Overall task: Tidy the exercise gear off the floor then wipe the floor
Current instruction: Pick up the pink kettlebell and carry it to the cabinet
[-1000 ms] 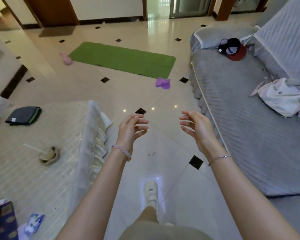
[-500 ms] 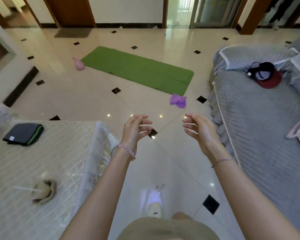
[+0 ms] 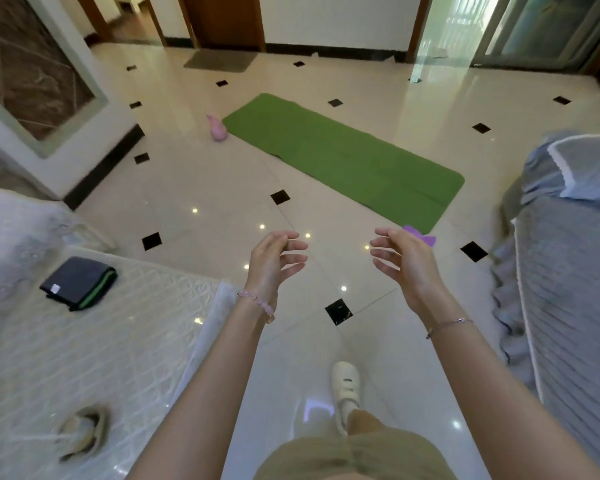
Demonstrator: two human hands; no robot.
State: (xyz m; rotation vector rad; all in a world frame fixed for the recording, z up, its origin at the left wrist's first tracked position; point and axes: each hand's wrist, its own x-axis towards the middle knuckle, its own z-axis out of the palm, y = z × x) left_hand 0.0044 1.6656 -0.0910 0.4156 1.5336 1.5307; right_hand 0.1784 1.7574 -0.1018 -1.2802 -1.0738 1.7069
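Hands: my left hand [image 3: 274, 261] and right hand [image 3: 402, 265], relaxed, grasping nothing.
Gear: flat green rectangular exercise mat [image 3: 343, 157], near edge just past my right hand.
Room: glossy cream tiled floor [image 3: 205, 188] below both.

A home living room: covered sofa [image 3: 575, 289], glossy tiled floor [image 3: 205, 188], wooden door [image 3: 222, 19]

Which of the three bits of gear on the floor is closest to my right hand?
The small purple piece, showing just past the right hand; the green mat and pink item lie farther off.
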